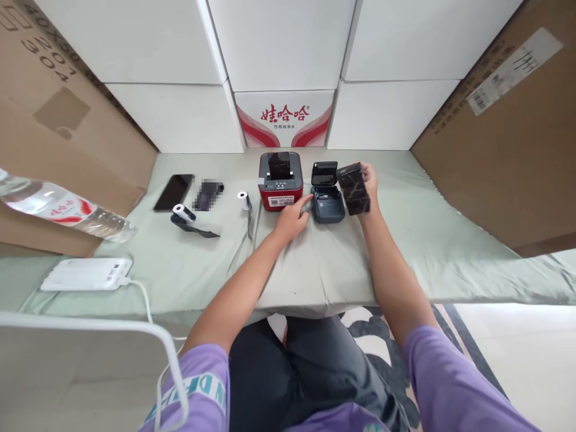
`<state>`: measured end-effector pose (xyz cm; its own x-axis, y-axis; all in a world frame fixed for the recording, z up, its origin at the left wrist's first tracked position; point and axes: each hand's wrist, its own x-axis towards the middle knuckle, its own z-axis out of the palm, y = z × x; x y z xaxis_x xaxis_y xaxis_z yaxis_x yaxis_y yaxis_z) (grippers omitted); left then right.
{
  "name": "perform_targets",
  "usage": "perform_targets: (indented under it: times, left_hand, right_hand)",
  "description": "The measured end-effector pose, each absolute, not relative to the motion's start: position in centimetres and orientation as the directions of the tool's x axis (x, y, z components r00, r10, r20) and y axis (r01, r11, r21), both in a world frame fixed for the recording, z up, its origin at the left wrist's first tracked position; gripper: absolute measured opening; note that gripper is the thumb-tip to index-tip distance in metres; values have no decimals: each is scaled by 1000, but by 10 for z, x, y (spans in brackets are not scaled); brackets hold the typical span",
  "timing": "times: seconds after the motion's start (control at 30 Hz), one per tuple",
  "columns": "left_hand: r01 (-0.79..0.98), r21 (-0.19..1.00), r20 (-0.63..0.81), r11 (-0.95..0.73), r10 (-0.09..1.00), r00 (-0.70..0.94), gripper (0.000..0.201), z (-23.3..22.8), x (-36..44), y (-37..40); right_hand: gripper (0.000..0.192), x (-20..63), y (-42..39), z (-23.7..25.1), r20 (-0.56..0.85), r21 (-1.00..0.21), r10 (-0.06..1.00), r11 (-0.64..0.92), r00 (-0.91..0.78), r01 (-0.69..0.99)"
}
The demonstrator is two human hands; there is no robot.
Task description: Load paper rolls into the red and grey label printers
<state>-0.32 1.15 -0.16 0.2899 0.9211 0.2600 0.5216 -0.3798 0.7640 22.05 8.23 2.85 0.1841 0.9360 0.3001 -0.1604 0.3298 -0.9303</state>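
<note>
Green-sheeted counter, gray printer (327,204) lid already open, left hand (292,221) loose and steadying it, right hand (366,180) gripping wrapped roll (354,189), not loaded yet.

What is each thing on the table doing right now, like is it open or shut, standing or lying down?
Dark grey printer: lid open, left hand touching its side.
Dark wrapped pack: held up in right hand.
Red printer: sitting upright; lid state unclear.
Paper roll: standing beside the red printer.
Phone: lying flat, screen dark.
Water bottle: lying on its side.
White power bank: lying flat, cable plugged in.
</note>
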Motion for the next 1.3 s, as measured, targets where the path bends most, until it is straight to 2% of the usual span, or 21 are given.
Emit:
perform_targets:
  times: [0.17,0.33,0.47,0.57,0.67,0.77,0.93,1.03,1.17,1.3]
  left_hand:
    - [503,776,259,-381,919,295,63,-3,-4,11]
    - [496,780,261,-382,919,296,62,-4,-5,12]
    - [499,778,260,-381,919,297,62,-4,-5,12]
    - [501,778,255,-379,920,299,62,-3,-5,11]
    - [498,779,256,-380,919,301,61,-3,-5,11]
    - [483,785,265,-387,916,301,60,-3,-4,12]
    - [495,778,263,-386,916,302,61,-5,-5,13]
    - [486,778,273,-398,911,308,61,-6,-6,14]
    - [491,778,269,-393,913,306,61,-7,-6,14]
    - [490,777,271,-396,912,307,61,-6,-5,13]
  right_hand:
    - [49,205,61,38,354,-915,909,385,219,-120]
    - [57,210,48,48,394,-915,915,382,83,132]
    - [64,217,48,42,470,-765,872,481,-139,428]
    - [55,216,50,35,450,-617,851,516,-271,594]
    - [50,213,52,31,388,-524,875,467,-289,712]
    - [55,209,54,29,330,-487,912,385,-243,784]
    - [52,209,59,21,258,-497,943,317,-211,808]
    - [50,212,65,14,267,-545,941,324,-207,773]
    - [52,216,78,6,354,-687,928,343,-117,641]
    - [67,215,88,0,331,-855,944,297,8,426]
